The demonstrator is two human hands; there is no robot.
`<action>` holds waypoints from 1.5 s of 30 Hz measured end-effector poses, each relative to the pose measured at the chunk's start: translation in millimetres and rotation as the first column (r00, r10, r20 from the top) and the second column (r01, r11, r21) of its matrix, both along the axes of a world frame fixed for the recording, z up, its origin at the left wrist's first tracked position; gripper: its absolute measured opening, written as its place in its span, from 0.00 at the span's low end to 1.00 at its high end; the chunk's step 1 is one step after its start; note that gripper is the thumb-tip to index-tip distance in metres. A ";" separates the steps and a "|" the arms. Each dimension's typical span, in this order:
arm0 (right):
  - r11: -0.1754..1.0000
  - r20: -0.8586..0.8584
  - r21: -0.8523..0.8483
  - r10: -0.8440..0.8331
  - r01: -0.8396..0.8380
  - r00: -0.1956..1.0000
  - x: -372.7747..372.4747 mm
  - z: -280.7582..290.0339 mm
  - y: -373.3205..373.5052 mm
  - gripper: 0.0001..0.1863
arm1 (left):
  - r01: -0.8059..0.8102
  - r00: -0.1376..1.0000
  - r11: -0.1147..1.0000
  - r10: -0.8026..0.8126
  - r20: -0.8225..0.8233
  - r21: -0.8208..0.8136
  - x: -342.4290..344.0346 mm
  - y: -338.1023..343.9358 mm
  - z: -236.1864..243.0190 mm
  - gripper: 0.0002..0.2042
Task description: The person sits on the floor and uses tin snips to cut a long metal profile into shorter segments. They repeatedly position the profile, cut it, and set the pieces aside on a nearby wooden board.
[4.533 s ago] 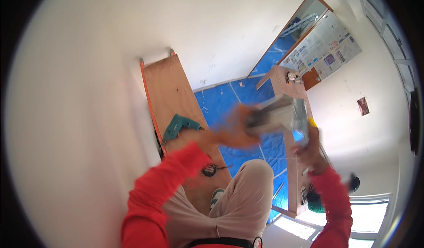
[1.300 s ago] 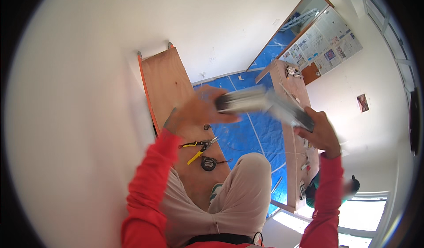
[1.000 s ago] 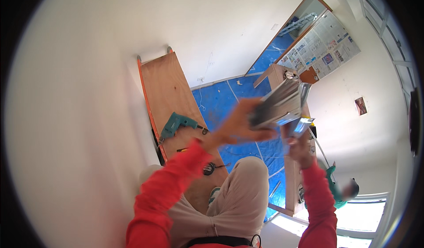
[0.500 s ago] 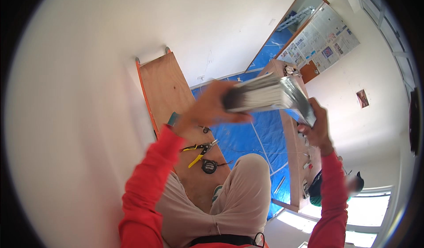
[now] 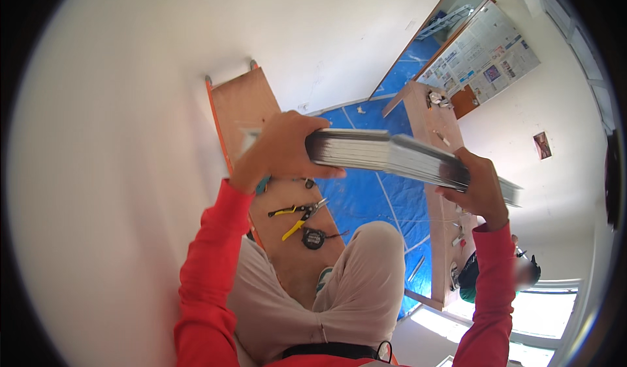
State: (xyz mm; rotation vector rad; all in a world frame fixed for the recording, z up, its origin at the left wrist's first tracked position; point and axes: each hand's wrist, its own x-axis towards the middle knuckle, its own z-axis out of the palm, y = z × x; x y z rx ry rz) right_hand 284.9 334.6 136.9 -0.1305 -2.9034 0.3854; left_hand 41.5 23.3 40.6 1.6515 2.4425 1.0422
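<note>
Raised in front of me is a thick stack of thin, silver-and-white layered strips (image 5: pixel 388 151), bent slightly at its middle; its exact kind does not show. My left hand (image 5: pixel 284 146) wraps round its left end, thumb beneath and fingers on top. Round the right part closes my right hand (image 5: pixel 482 187), and a silvery end sticks out beyond it. Below on the wooden plank (image 5: pixel 245 106) lie snips with yellow-and-black handles (image 5: pixel 302 217), blades apart, and a black tape measure (image 5: pixel 313 238). A teal item (image 5: pixel 262 185) shows partly beside my left forearm.
My bent legs (image 5: pixel 359 269) are over the orange-edged plank. Blue sheeting (image 5: pixel 366 200) covers the floor. To the right runs a long wooden bench (image 5: pixel 439 262) with small tools on it. Another person (image 5: pixel 467 279) is beyond it. Newspaper (image 5: pixel 496 50) covers part of the wall.
The stack has turned from fanned and bent down at its right to flatter, with its layered edges toward me. My left hand has shifted slightly left, my right hand slightly right; both keep hold.
</note>
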 end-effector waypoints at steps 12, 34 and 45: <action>0.967 0.279 0.248 -0.010 -0.062 0.960 1.5 -13.7 7.5 0.33 | 0.034 0.998 0.977 -0.021 0.064 -0.209 -5.9 -4.2 -13.9 0.26; 0.933 -0.207 -0.310 0.123 -0.184 0.971 -15.1 -4.1 -9.6 0.38 | 0.088 0.830 0.920 -0.280 0.483 0.382 20.4 30.0 15.9 0.28; 0.970 0.345 0.242 -0.051 -0.036 0.937 -2.3 -8.5 27.4 0.36 | 0.084 0.996 0.958 -0.088 -0.003 -0.275 -44.4 4.6 -14.9 0.27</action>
